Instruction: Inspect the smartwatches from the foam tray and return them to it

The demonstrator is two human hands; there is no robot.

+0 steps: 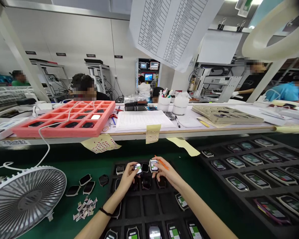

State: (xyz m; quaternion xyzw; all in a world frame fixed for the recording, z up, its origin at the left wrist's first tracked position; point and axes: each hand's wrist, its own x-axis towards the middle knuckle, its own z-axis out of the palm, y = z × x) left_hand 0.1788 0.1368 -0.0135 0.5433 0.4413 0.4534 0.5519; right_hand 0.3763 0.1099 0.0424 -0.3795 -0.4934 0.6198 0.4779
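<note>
Pinched grips: left hand [131, 173] and right hand [163, 167] each raise a watch [137, 169] over the black tray [133, 206].

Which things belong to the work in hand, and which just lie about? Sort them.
Likely in the work:
- left hand with lit watch
- right hand with white-framed watch and orange stick
- black compartment tray

Seemingly just about:
- fan
- black pen
- pen cup
</note>
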